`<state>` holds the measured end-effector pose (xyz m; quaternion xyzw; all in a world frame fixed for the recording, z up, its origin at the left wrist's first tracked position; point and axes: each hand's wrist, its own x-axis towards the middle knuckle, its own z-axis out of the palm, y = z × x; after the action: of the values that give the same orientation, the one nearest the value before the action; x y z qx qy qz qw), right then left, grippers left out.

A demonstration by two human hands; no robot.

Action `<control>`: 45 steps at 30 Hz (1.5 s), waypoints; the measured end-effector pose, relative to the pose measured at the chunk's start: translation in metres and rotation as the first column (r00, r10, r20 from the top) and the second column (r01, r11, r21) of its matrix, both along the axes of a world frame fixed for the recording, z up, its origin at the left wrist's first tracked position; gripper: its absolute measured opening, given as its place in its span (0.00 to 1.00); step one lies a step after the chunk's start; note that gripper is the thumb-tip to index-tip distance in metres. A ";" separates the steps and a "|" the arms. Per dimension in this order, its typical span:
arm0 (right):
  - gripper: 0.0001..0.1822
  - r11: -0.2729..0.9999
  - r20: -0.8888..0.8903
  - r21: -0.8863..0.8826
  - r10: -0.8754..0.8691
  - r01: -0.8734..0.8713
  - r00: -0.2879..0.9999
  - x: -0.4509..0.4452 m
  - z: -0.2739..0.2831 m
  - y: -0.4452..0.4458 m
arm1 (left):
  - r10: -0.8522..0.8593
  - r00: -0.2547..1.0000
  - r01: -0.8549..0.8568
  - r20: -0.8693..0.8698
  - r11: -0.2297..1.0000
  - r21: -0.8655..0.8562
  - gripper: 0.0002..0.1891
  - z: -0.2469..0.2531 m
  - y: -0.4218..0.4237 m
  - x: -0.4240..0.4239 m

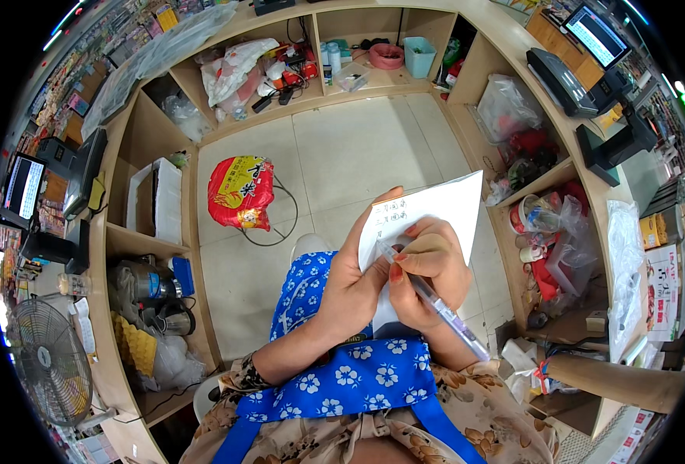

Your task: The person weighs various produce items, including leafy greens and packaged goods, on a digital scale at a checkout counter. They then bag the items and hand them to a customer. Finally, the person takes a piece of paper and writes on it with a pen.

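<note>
A white paper pad (461,200) bearing a few handwritten lines is held tilted above my lap. My left hand (348,284) grips its left side, with fingers behind the sheet and the thumb in front. In my right hand (435,267) is a clear-barrelled pen (449,319). The pen's tip touches or nearly touches the paper below the written lines, close to my left thumb. Part of the sheet is hidden behind my right fingers. Beneath both hands lies a blue floral apron (348,377) over my lap.
A red and yellow bag (241,191) lies on the tiled floor (365,145), beside a dark wire loop (293,217). Wooden counter shelves (319,98) full of goods curve around me. A fan (46,359) stands at left; a wooden pole (615,380) juts in at right.
</note>
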<state>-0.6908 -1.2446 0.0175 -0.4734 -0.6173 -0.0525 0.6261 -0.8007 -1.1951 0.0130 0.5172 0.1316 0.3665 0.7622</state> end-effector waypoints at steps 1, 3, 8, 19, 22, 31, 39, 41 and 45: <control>0.08 1.000 -0.028 0.014 0.020 -0.020 0.999 0.001 0.000 0.000 | 0.003 1.000 -0.003 -0.013 1.000 0.003 0.29 0.000 0.000 0.000; 0.07 0.997 -0.081 0.041 0.062 -0.059 0.995 0.004 -0.002 0.001 | 0.012 0.999 -0.012 -0.037 1.000 0.009 0.29 0.002 0.000 0.001; 0.07 0.999 -0.080 0.043 -0.022 0.025 0.997 0.003 -0.007 -0.001 | 0.015 0.999 -0.014 -0.047 1.000 0.017 0.28 0.005 -0.002 0.002; 0.07 0.999 -0.063 0.038 -0.022 0.025 0.998 0.003 -0.006 0.003 | 0.022 0.998 -0.025 -0.067 0.999 -0.040 0.30 0.006 -0.001 0.002; 0.07 0.998 -0.090 0.051 -0.037 0.042 0.995 0.003 -0.008 0.004 | 0.041 0.996 -0.042 -0.077 0.999 -0.002 0.30 0.005 -0.001 0.003; 0.07 1.000 -0.062 0.020 0.016 -0.014 0.998 0.006 -0.006 0.002 | 0.051 0.996 -0.051 -0.068 0.999 0.000 0.30 0.005 -0.001 0.004; 0.07 1.000 -0.057 0.017 0.004 -0.003 0.998 0.007 -0.006 0.002 | 0.056 0.995 -0.057 -0.084 0.998 -0.002 0.29 0.003 0.000 0.004; 0.07 1.000 -0.065 0.019 -0.003 0.004 0.998 0.005 -0.006 0.003 | 0.053 0.995 -0.053 -0.082 0.999 0.009 0.29 0.003 0.000 0.004; 0.06 1.000 -0.057 0.018 0.014 -0.013 0.998 0.006 -0.007 0.003 | 0.050 0.998 -0.050 -0.036 0.999 -0.003 0.28 -0.001 0.000 0.004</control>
<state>-0.6850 -1.2418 0.0104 -0.4651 -0.6017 -0.0402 0.6481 -0.7967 -1.1949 0.0124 0.5186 0.1590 0.3758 0.7513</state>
